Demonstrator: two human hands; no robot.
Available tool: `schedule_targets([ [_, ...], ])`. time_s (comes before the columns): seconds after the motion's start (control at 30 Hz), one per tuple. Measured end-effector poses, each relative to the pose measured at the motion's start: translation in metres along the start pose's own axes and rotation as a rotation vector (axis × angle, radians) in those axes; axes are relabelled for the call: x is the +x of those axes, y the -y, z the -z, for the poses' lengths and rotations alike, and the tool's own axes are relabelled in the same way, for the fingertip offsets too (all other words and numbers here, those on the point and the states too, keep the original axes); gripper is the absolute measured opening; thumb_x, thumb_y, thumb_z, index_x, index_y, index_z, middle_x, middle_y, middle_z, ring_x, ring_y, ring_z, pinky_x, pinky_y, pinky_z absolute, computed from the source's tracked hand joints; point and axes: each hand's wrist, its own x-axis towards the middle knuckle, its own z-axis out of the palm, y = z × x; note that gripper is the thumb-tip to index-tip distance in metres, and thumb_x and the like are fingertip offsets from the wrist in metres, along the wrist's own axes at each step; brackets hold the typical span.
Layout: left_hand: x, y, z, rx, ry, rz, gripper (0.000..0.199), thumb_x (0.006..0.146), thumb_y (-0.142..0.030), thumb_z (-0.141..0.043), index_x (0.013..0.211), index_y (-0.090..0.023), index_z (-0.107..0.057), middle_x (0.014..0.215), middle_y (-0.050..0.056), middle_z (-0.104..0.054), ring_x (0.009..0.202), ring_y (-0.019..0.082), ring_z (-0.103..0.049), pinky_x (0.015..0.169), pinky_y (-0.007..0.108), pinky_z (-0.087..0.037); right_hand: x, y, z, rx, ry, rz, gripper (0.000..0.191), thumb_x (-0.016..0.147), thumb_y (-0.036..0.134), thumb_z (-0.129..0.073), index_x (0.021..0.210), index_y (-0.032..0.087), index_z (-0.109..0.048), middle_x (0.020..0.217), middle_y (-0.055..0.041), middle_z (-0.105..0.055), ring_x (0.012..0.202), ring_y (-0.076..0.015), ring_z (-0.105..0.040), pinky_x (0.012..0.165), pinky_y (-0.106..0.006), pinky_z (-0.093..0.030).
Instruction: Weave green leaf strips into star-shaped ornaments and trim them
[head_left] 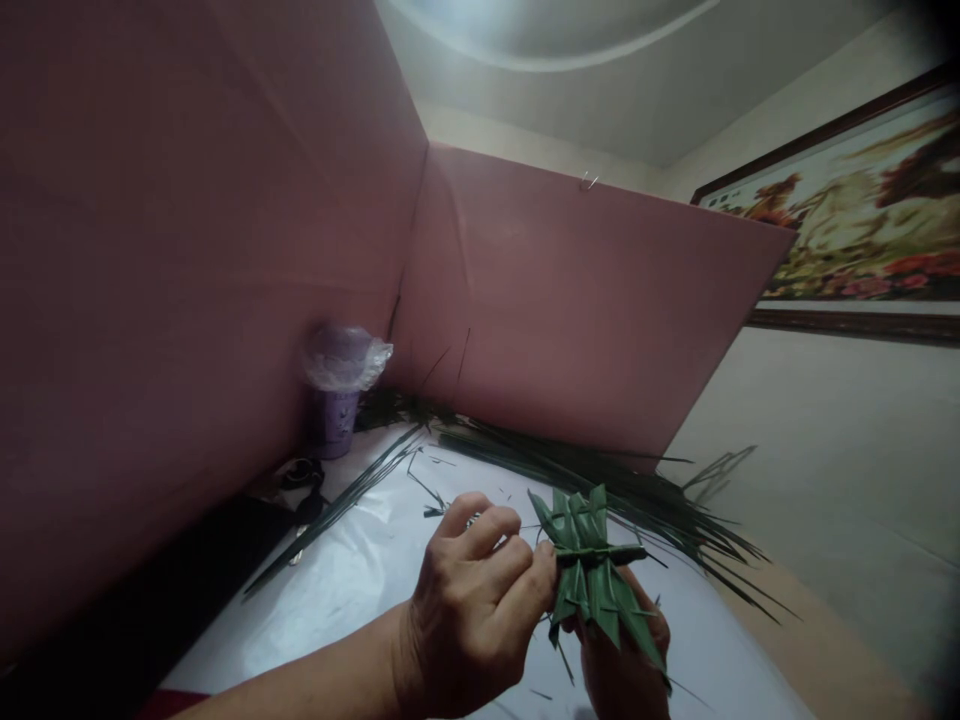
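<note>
A piece of folded green leaf strips (589, 555), bound across the middle by a narrow strip, is held up over the white table. Its cut ends fan out above and below the band. My left hand (480, 600) is closed at the left side of the piece, thumb and finger pinched by the end of the band. From below and behind, my right hand (626, 650) grips the leaf piece; most of its fingers are hidden by the leaves.
Long green leaf strips (570, 460) lie along the table's far edge, and more leaf strips (337, 510) lie at the left. A purple cup (339, 420) with clear plastic on top stands at the back left. Pink panels (555, 300) enclose the white table (337, 590). Leaf scraps are scattered about.
</note>
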Motion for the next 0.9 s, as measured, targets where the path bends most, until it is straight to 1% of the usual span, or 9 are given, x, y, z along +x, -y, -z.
schedule_targets([
  [0.07,-0.0006,0.0002,-0.0004,-0.01,0.004,0.001,0.017,0.077,-0.005,-0.049,0.088,-0.009,-0.061,0.06,0.003,-0.06,0.07,0.017,-0.053,0.07,0.037,-0.038,0.0005,0.0002,0.0004,0.003,0.001,0.01,0.018,0.074,0.039,-0.067,0.072,0.022,-0.066,0.057,-0.0004,-0.058,0.054,-0.0172,-0.053,0.048,-0.028,-0.04],
  [0.17,-0.0017,0.0004,-0.0012,-0.025,0.009,0.0,0.018,0.075,-0.005,-0.049,0.088,-0.008,-0.062,0.061,0.004,-0.061,0.071,0.018,-0.053,0.071,0.038,-0.038,0.0007,-0.0021,0.0027,0.023,0.035,0.032,0.016,0.074,0.036,-0.069,0.069,0.021,-0.065,0.047,0.0032,-0.05,0.043,-0.0122,-0.042,0.042,-0.024,-0.034],
  [0.23,-0.0022,0.0002,-0.0014,-0.026,0.007,0.001,0.018,0.076,-0.005,-0.049,0.089,-0.008,-0.061,0.061,0.004,-0.061,0.071,0.018,-0.053,0.071,0.038,-0.038,-0.0002,-0.0043,0.0042,0.051,0.052,0.031,0.015,0.073,0.034,-0.07,0.067,0.021,-0.065,0.045,0.0047,-0.047,0.04,-0.0102,-0.038,0.04,-0.023,-0.031],
  [0.4,-0.0012,-0.0007,-0.001,-0.031,0.013,0.015,0.019,0.078,-0.006,-0.047,0.09,-0.009,-0.061,0.061,0.003,-0.061,0.071,0.017,-0.054,0.071,0.038,-0.038,-0.002,-0.0041,0.0031,0.088,0.039,-0.037,0.017,0.073,0.039,-0.069,0.072,0.022,-0.065,0.053,0.0016,-0.056,0.045,-0.0135,-0.047,0.04,-0.024,-0.035],
  [0.5,0.0,-0.0009,-0.0011,-0.03,0.006,0.025,0.018,0.078,-0.006,-0.047,0.088,-0.01,-0.061,0.059,0.003,-0.06,0.068,0.017,-0.054,0.069,0.036,-0.039,-0.0011,-0.0002,0.002,0.106,0.036,-0.045,0.02,0.072,0.037,-0.071,0.065,0.021,-0.061,0.047,0.0043,-0.051,0.041,-0.0111,-0.044,0.037,-0.022,-0.035],
  [0.63,-0.0007,-0.0005,-0.0017,-0.037,-0.006,0.031,0.017,0.077,-0.005,-0.048,0.086,-0.01,-0.061,0.059,0.003,-0.06,0.068,0.017,-0.053,0.068,0.037,-0.039,-0.0004,0.002,0.0018,0.125,0.095,-0.097,0.027,0.077,0.035,-0.067,0.059,0.02,-0.054,0.048,0.0037,-0.051,0.042,-0.0092,-0.042,0.038,-0.02,-0.036],
  [0.7,-0.0017,-0.0002,-0.0018,-0.043,-0.007,0.027,0.018,0.076,-0.005,-0.048,0.087,-0.009,-0.061,0.06,0.004,-0.061,0.068,0.017,-0.053,0.069,0.037,-0.038,-0.0007,-0.0001,0.0023,0.141,0.088,-0.097,0.028,0.076,0.033,-0.067,0.057,0.019,-0.052,0.046,0.0048,-0.047,0.04,-0.0084,-0.04,0.038,-0.019,-0.035],
  [0.8,-0.0023,0.0001,-0.0015,-0.047,0.0,0.012,0.019,0.076,-0.005,-0.048,0.089,-0.008,-0.062,0.061,0.004,-0.062,0.07,0.018,-0.054,0.07,0.038,-0.038,-0.0012,-0.0049,0.0038,0.192,0.063,-0.082,0.026,0.071,0.031,-0.071,0.057,0.02,-0.053,0.045,0.0065,-0.042,0.038,-0.0081,-0.036,0.036,-0.02,-0.032],
  [0.9,-0.0014,-0.0001,-0.0006,-0.036,-0.002,0.002,0.018,0.077,-0.005,-0.049,0.089,-0.008,-0.062,0.061,0.004,-0.062,0.071,0.018,-0.054,0.071,0.038,-0.038,-0.0026,-0.0063,0.0043,0.226,0.067,-0.097,0.02,0.068,0.033,-0.073,0.061,0.021,-0.058,0.045,0.0061,-0.043,0.038,-0.0088,-0.036,0.035,-0.021,-0.031],
])
